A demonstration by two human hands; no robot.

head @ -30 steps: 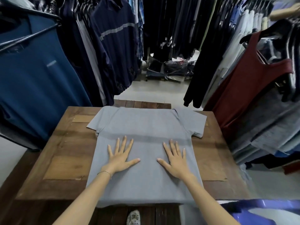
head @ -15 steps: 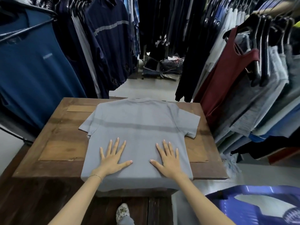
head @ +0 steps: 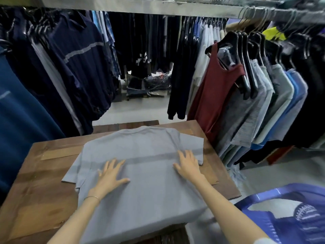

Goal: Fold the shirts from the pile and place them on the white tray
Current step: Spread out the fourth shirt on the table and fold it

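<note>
Both hands lie flat with fingers spread on a grey shirt (head: 149, 173), holding nothing: the left hand (head: 110, 175) near the left sleeve, the right hand (head: 187, 164) by the right sleeve. The shirt lies spread face down on the wooden desk (head: 40, 191), its hem hanging over the near edge. A blue plastic basket (head: 281, 213) sits near right, and hanging clothes (head: 219, 88) surround the far side.

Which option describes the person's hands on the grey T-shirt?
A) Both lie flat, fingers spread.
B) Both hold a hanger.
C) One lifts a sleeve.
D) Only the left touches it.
A: the left hand and the right hand both rest palm-down with straight fingers on the grey T-shirt, which is spread over the wooden table.
</note>
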